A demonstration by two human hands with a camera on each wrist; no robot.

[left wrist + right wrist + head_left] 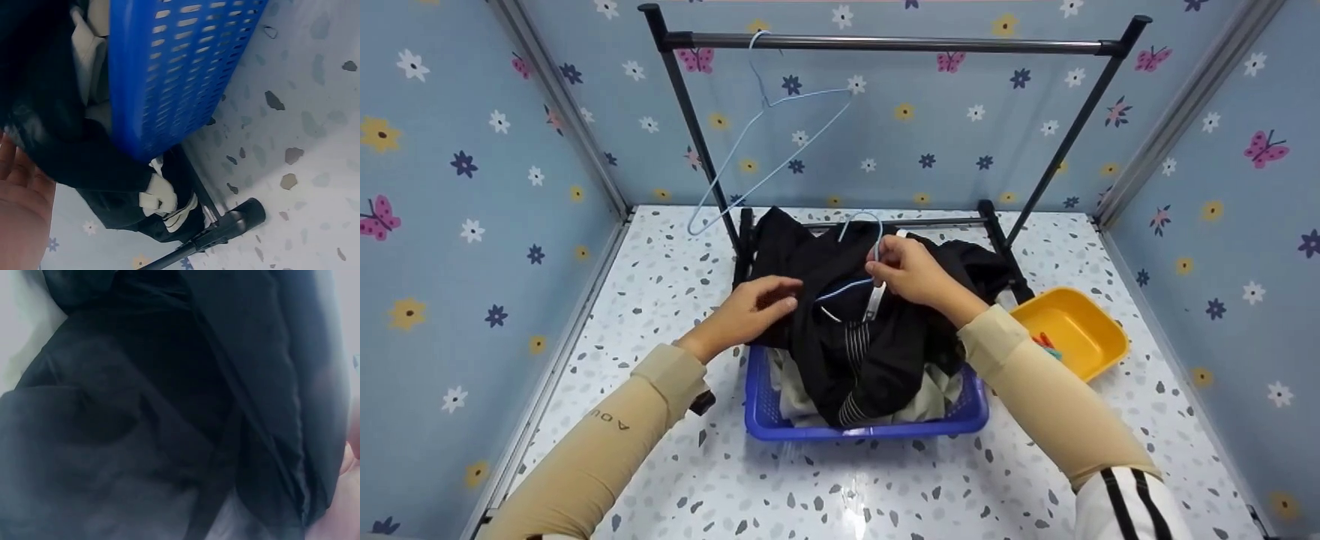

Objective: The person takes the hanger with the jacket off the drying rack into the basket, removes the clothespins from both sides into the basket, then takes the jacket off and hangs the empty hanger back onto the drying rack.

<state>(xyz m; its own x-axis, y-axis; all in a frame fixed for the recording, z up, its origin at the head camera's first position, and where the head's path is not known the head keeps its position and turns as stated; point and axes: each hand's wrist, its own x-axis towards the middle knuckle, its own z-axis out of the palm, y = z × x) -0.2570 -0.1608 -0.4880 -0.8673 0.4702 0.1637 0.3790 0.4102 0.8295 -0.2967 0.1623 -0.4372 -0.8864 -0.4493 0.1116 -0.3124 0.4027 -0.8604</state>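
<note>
A black jacket (885, 352) with white stripes and a pale zip lies heaped over a blue basket (866, 433). A light-blue wire hanger (861, 213) sits at its neck opening; its hook stands up and part of its lower wire shows inside. My right hand (919, 274) pinches the hanger near the base of the hook, beside the collar. Fingers extended, my left hand (750, 311) rests against the jacket's left side; the left wrist view shows the fingers (22, 174) partly behind dark cloth. Jacket folds (140, 439) fill most of the right wrist view.
Behind the basket stands a black clothes rack (900, 43), an empty blue hanger (769, 105) hooked on the left of its bar. A yellow tray (1091, 330) with small coloured pieces is at right. Grey-green cloth (795, 390) lies under the jacket. Patterned walls enclose both sides.
</note>
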